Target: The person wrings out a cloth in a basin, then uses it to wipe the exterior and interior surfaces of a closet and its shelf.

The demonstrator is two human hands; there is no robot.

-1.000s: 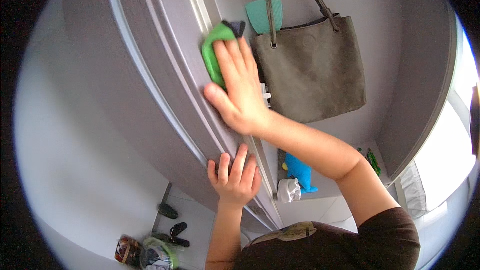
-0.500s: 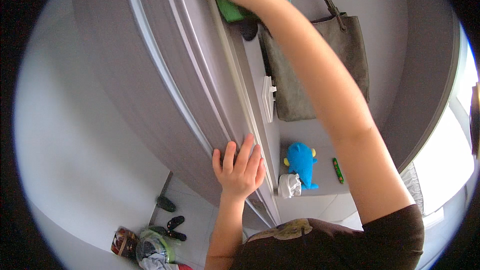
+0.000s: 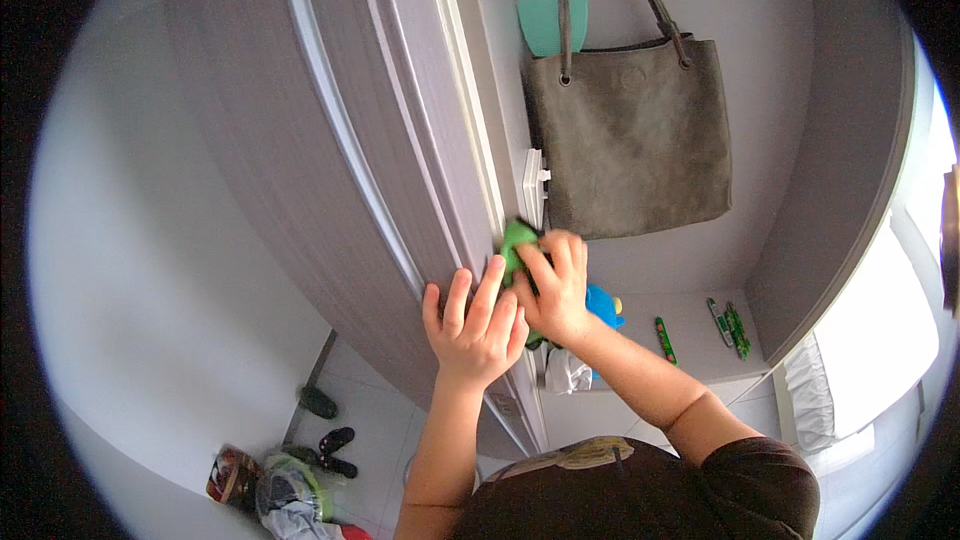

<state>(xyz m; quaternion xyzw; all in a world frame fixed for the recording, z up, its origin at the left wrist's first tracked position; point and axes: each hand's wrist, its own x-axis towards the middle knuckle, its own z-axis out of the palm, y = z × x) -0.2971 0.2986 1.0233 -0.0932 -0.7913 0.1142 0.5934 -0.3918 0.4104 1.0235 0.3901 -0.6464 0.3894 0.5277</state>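
Note:
My left hand (image 3: 474,335) lies with spread fingers against the grey sliding door's edge (image 3: 440,210). Just to its right, my right hand (image 3: 556,285) grips a green cloth (image 3: 518,245) and presses it to the pale frame strip (image 3: 478,130) beside the door. Part of the cloth is covered by the fingers, and the hand is slightly blurred. Behind the right hand sits a blue plush toy (image 3: 602,304), mostly hidden. Crumpled white tissue (image 3: 568,372) lies below that hand. A white box-like fitting (image 3: 534,185) is on the inner wall just above the cloth.
A grey-brown handbag (image 3: 640,130) stands in the niche, with a teal plastic piece (image 3: 545,22) behind its handle. Several green tubes (image 3: 665,340) lie on the shelf. At lower left are dark shoes (image 3: 338,448) and a filled plastic bag (image 3: 290,490) on the floor.
My right hand has come down along the frame with the green cloth, from the top to beside my left hand. The left hand stays in place. The handbag and teal piece are now uncovered.

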